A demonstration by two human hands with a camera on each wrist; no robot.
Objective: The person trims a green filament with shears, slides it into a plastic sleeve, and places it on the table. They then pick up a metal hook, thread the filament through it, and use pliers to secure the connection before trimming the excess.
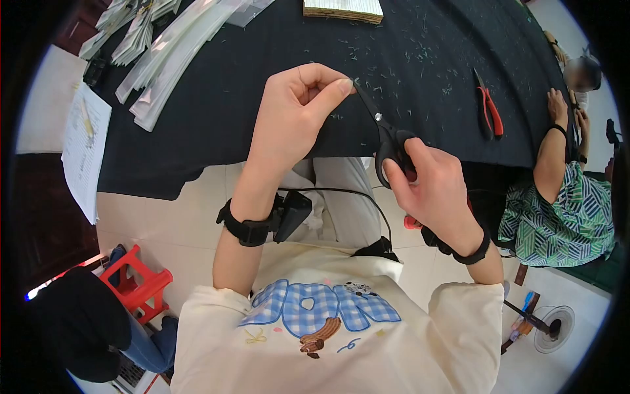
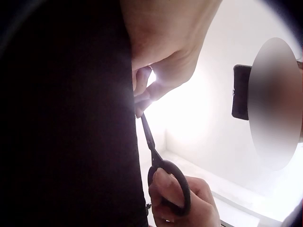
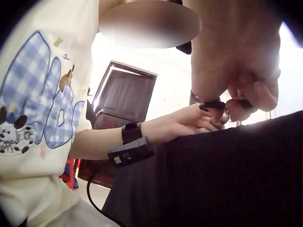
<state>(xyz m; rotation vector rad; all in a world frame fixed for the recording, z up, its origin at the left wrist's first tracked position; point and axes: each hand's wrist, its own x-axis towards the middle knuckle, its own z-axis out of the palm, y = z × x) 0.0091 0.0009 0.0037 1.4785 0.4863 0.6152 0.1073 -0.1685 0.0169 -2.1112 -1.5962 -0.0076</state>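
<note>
Black-handled scissors (image 1: 378,119) are gripped in my right hand (image 1: 433,187), thumb and fingers through the loops. Their blades point away and to the left, looking nearly together, with the tips right at my left fingertips. My left hand (image 1: 292,108) pinches thumb against forefinger over the black cloth. Whatever small piece sits in that pinch is almost wholly hidden; I cannot tell its kind. In the left wrist view, the scissors (image 2: 151,146) reach up to the left fingertips. From the right wrist, the left hand (image 3: 182,124) shows beyond the right hand (image 3: 236,61).
Green clippings (image 1: 410,52) are scattered over the black tablecloth (image 1: 262,39). Red-handled pliers (image 1: 491,111) lie at right. Clear plastic strips (image 1: 174,56), paper bundles (image 1: 134,33) and a brown-edged stack (image 1: 342,10) lie farther back. Another person (image 1: 551,177) sits at right; a red stool (image 1: 139,282) stands left.
</note>
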